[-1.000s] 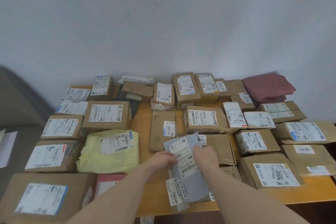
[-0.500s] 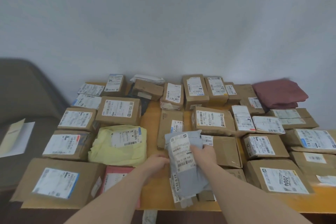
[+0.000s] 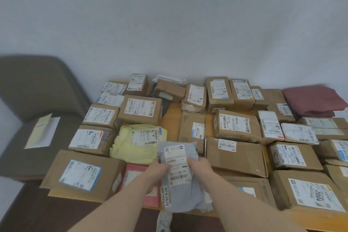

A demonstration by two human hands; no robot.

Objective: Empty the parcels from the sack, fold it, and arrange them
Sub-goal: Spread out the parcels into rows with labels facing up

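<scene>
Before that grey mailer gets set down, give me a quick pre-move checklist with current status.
1. Grip on the grey mailer: left hand and right hand both hold it, one on each side. Ok.
2. Label readable: white label faces up. Ok.
3. Free spot on the wooden table: a bare strip shows between the yellow bag and the tall brown box; whether the mailer fits, cannot tell.
4. What lies under the mailer: hidden by the mailer and both hands. Cannot tell.
5. Sack folded: a folded maroon cloth sits at the far right; whether it is the sack, cannot tell.
</scene>
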